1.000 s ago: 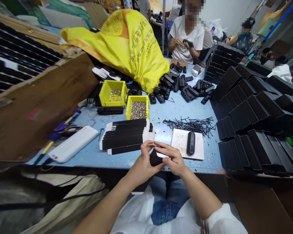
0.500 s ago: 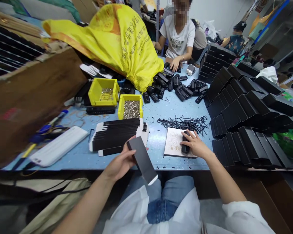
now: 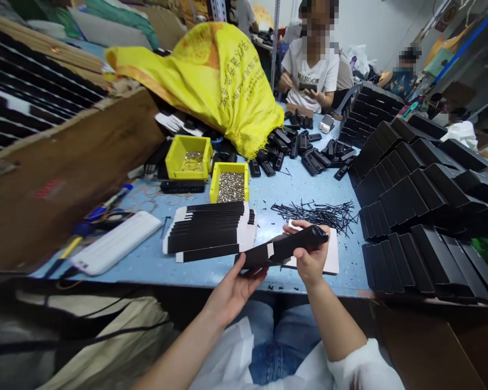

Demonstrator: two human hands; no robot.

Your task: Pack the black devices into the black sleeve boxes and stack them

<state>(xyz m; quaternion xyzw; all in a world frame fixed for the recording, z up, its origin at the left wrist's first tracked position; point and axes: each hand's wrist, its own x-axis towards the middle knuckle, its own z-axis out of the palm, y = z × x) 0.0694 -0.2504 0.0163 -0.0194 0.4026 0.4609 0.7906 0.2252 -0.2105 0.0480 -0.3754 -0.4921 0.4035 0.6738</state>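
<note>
Over the near edge of the pale blue speckled desk (image 3: 293,189), both hands meet on one long flat black cardboard sleeve (image 3: 264,254). Left hand (image 3: 233,290) cups the sleeve's lower left end from below, fingers curled loosely under it. Right hand (image 3: 309,260) pinches a small black oblong plastic device (image 3: 309,238) at the sleeve's open upper right end, thumb under, fingers on top; device partly inside the sleeve mouth, exact depth not clear. Sleeve tilts up to the right, held just above the white square card (image 3: 333,260) lying on the desk.

Half a second ago the left hand held the sleeve alone near the lap, and the right hand rested on the device on the white card. Device now lifted and brought to the sleeve.

Desk: fanned stack of flat black-and-white sleeves (image 3: 209,230) left of the hands; two yellow plastic bins (image 3: 228,181) with small metal parts behind it; loose pile of thin black pins (image 3: 317,211); rows of assembled black boxes (image 3: 423,206) at right; big yellow woven sack (image 3: 219,81) at back. A person in a white T-shirt (image 3: 313,70) sits across the desk, handling a dark item.
</note>
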